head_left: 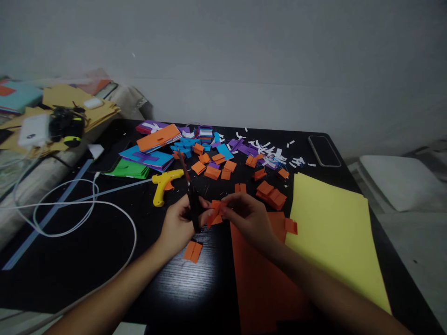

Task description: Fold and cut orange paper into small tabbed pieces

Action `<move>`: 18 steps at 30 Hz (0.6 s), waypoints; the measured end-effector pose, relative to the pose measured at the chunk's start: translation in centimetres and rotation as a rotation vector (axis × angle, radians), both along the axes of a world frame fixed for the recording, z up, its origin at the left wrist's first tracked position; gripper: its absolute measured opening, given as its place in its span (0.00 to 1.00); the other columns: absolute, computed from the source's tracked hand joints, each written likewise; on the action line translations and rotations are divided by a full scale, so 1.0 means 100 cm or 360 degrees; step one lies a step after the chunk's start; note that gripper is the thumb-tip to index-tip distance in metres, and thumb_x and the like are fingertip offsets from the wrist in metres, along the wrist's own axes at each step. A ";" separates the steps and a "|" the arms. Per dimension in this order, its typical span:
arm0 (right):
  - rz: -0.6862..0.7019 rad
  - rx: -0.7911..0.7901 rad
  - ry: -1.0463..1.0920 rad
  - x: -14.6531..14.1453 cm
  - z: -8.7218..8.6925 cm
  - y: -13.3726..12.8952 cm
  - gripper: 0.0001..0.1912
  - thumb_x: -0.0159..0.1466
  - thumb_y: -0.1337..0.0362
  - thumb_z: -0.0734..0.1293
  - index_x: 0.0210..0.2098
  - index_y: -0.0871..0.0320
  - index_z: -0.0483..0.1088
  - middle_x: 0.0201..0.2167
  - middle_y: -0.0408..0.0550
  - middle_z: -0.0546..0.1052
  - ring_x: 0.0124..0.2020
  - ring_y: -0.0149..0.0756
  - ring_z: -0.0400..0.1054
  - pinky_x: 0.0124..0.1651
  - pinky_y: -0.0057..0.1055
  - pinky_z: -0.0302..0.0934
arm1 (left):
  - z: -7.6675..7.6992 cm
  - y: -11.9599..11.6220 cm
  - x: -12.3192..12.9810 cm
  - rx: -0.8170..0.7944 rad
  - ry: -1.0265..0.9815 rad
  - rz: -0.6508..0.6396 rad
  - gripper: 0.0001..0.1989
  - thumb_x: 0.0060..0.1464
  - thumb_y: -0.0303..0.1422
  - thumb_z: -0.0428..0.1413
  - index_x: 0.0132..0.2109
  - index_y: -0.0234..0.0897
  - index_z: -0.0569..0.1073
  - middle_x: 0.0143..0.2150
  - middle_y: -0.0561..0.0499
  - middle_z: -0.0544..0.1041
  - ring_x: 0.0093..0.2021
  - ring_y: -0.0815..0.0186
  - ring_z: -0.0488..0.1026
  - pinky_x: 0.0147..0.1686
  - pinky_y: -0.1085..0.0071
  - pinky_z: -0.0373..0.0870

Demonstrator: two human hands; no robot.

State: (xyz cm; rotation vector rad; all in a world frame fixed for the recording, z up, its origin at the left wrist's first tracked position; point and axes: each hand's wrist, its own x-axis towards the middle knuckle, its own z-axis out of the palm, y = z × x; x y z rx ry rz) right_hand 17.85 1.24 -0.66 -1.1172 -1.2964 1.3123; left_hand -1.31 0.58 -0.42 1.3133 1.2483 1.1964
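Note:
My left hand (179, 222) is closed around a pair of dark-handled scissors (192, 197), whose blades point up and away from me. Its thumb and finger also reach a small folded orange paper piece (215, 212). On the other side of that piece, my right hand (248, 217) pinches its edge. Below my left hand lies another orange folded piece (193, 251) on the black table. Under my right hand and forearm is a large orange sheet (258, 279). Beyond my hands, several small orange pieces (212, 172) lie scattered.
A yellow glue gun (161, 188) lies left of my hands, near a looping white cable (134, 232). Yellow sheets (331, 232) and a phone (324, 151) are at the right. Coloured paper stacks (148, 157) and white paper scraps (268, 151) sit toward the wall.

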 end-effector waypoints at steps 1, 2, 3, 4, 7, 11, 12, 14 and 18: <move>0.0026 0.0001 0.0004 0.000 0.001 0.000 0.06 0.62 0.65 0.74 0.39 0.54 0.77 0.34 0.45 0.80 0.34 0.34 0.76 0.36 0.30 0.70 | -0.001 0.000 0.000 0.0009 0.0016 -0.0006 0.14 0.45 0.37 0.72 0.33 0.37 0.76 0.32 0.52 0.81 0.32 0.66 0.77 0.35 0.72 0.76; 0.0065 -0.0005 0.0017 0.000 0.001 0.000 0.06 0.62 0.65 0.74 0.39 0.54 0.77 0.35 0.45 0.80 0.35 0.34 0.76 0.36 0.30 0.70 | -0.002 0.000 -0.001 0.0011 0.0036 -0.0011 0.14 0.46 0.37 0.72 0.33 0.37 0.76 0.32 0.52 0.81 0.31 0.66 0.77 0.34 0.73 0.75; 0.0111 -0.0021 0.0038 0.000 0.001 0.001 0.07 0.61 0.64 0.74 0.40 0.54 0.77 0.36 0.45 0.80 0.36 0.35 0.76 0.37 0.30 0.71 | -0.002 0.000 -0.001 0.0009 0.0053 -0.0013 0.13 0.47 0.37 0.72 0.34 0.37 0.76 0.31 0.52 0.80 0.31 0.67 0.76 0.33 0.73 0.75; 0.0157 -0.0044 0.0066 0.001 0.001 0.001 0.08 0.61 0.64 0.75 0.40 0.54 0.77 0.37 0.45 0.80 0.36 0.35 0.76 0.38 0.31 0.71 | -0.003 0.000 -0.001 0.0007 0.0066 -0.0014 0.13 0.47 0.37 0.71 0.34 0.38 0.76 0.31 0.52 0.80 0.30 0.67 0.75 0.32 0.74 0.74; 0.0196 -0.0127 0.0130 0.001 -0.002 0.002 0.12 0.58 0.62 0.78 0.39 0.55 0.76 0.36 0.45 0.80 0.36 0.35 0.77 0.40 0.32 0.73 | -0.002 0.000 -0.002 0.0005 0.0089 -0.0040 0.13 0.48 0.37 0.71 0.33 0.38 0.75 0.30 0.53 0.79 0.28 0.68 0.74 0.30 0.74 0.72; 0.0141 -0.0224 0.0196 0.001 -0.005 0.003 0.15 0.56 0.60 0.80 0.40 0.54 0.78 0.37 0.45 0.81 0.37 0.36 0.78 0.39 0.32 0.74 | 0.002 0.001 -0.003 -0.0031 0.0125 -0.0113 0.15 0.48 0.39 0.70 0.33 0.37 0.74 0.29 0.54 0.77 0.29 0.67 0.74 0.31 0.74 0.71; 0.0151 -0.0271 0.0235 0.002 -0.004 0.004 0.15 0.56 0.60 0.80 0.41 0.54 0.78 0.36 0.44 0.81 0.36 0.35 0.78 0.39 0.32 0.74 | 0.003 0.002 -0.004 -0.0045 0.0137 -0.0114 0.15 0.47 0.40 0.70 0.33 0.37 0.74 0.28 0.54 0.77 0.29 0.67 0.73 0.30 0.74 0.71; 0.0153 -0.0390 0.0337 0.002 -0.002 0.006 0.16 0.56 0.59 0.80 0.42 0.54 0.79 0.33 0.43 0.81 0.33 0.35 0.78 0.39 0.34 0.75 | 0.004 0.005 -0.006 -0.0071 0.0174 -0.0087 0.16 0.47 0.42 0.70 0.34 0.37 0.74 0.27 0.55 0.75 0.27 0.68 0.71 0.29 0.74 0.68; 0.0004 -0.0636 0.0548 0.006 0.005 0.013 0.17 0.53 0.58 0.81 0.40 0.55 0.79 0.36 0.43 0.82 0.32 0.34 0.78 0.40 0.34 0.76 | 0.004 0.012 -0.015 -0.0103 0.0397 -0.0030 0.15 0.54 0.44 0.65 0.35 0.38 0.73 0.27 0.56 0.72 0.28 0.68 0.69 0.29 0.74 0.66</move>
